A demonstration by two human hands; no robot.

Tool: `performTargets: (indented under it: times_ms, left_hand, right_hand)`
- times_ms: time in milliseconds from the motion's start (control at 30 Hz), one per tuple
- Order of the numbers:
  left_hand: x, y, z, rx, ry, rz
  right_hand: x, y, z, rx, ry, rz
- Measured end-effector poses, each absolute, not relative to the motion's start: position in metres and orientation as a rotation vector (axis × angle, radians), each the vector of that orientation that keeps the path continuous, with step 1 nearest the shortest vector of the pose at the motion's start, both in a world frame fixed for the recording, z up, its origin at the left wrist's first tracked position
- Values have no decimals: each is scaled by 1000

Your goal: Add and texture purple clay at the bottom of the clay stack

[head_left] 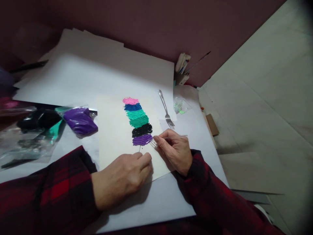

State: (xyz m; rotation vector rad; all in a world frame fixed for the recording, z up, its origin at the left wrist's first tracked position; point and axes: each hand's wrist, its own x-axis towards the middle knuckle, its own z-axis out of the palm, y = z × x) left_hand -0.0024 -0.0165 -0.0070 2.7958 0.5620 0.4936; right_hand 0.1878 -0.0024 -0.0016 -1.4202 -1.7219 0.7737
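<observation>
On a cream sheet (112,156) lies a column of textured, clay-like patches, pink at the top, then blue, greens and black. Lowest is the purple patch (142,140). My right hand (174,150) pinches a fork (154,142) with a pale, see-through handle; its tines touch the right end of the purple. My left hand (124,176) is closed just below the patch, pinching a thin stick (140,148) whose tip reaches the purple's lower edge. Most of that stick is hidden by the fingers. A metal fork (166,109) lies beyond my right hand.
At left are a bagged purple lump (80,120), a bagged black lump (40,119) and clear bags (14,147). Large white sheets (110,68) lean at the back. A small clear bag (181,105) sits near the table's right edge, with boxes (183,63) behind it.
</observation>
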Motion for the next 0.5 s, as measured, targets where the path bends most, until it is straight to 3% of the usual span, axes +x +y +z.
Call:
performTargets:
  times_ms: [500]
  left_hand:
    - [-3,-18,-6,2806,560,481]
  right_hand:
    - [186,-5,-2,-1358,-1703,751]
